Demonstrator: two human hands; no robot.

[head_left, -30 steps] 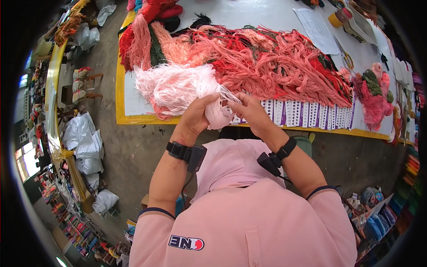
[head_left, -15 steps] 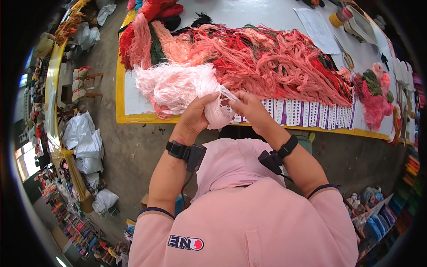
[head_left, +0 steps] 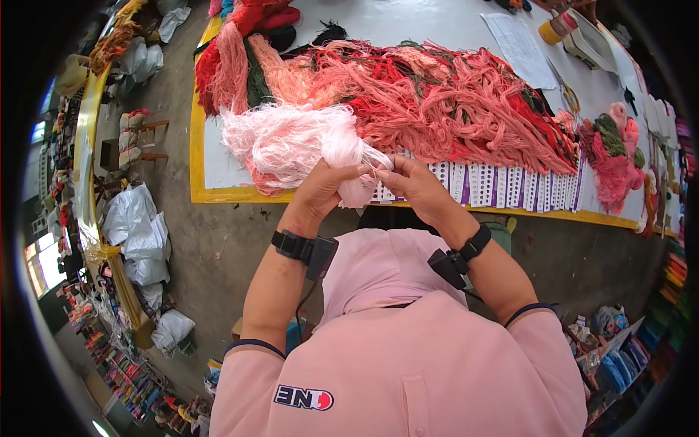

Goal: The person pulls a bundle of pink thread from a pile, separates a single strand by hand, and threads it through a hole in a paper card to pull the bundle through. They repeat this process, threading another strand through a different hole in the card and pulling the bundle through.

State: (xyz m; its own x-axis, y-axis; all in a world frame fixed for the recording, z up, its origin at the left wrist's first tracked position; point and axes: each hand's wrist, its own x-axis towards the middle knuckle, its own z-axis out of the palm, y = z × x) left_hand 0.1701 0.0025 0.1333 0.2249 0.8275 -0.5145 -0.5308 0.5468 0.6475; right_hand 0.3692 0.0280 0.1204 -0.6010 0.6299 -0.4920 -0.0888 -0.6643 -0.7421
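A skein of pale pink thread hangs over the table's near edge, its loose end spread out on the tabletop. My left hand is closed around the skein's near part, thumb lying across the strands. Close beside it, my right hand pinches a few strands pulled out to the skein's right side. The fingertips of both hands almost meet there, and what lies exactly between them is partly hidden. Beyond the skein lies a big tangled heap of coral, red and dark green thread.
White punched cards line the near edge of the yellow-edged table. Paper sheets, a thread cone and a pink and green thread bundle lie toward the right. White plastic bags stand at the left.
My hands have drawn closer together. The strands that were stretched upward between them now loop around the skein's right side, held lower by my right fingers.
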